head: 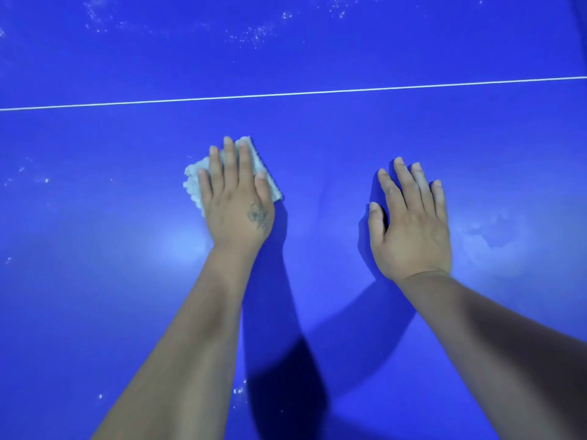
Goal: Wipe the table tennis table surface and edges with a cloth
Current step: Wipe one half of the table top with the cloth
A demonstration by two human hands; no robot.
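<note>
The blue table tennis table point(317, 128) fills the whole view, a smooth, slightly glossy sheet with a soft glare patch at about 8 o'clock from the centre. A thin white line point(286, 94) runs straight across it from 9 o'clock to 3 o'clock, well beyond both hands. Pale dust specks point(254, 33) lie scattered over the far strip at 12 o'clock, with sparser flecks at 9 o'clock and a few at 6 o'clock beside the left forearm; a cloudy, whitish smear point(486, 236) sits at 3 o'clock, just beyond the right hand. Nothing stands on the surface between or around the hands; only the dark shadows of the two forearms cross the table toward 6 o'clock. The cloth point(193, 182) is a small, pale grey-white pad of nubbly, towel-like fabric with a ragged left edge and a straighter right edge, lying flat on the table at about 10 o'clock from the centre. The left hand point(236, 198) presses on it palm down, fingers straight and lightly spread, covering most of it so that only its borders show. The right hand point(413, 223) lies flat on the bare table at 3 o'clock, fingers straight and close together, holding nothing, well apart from the cloth.
</note>
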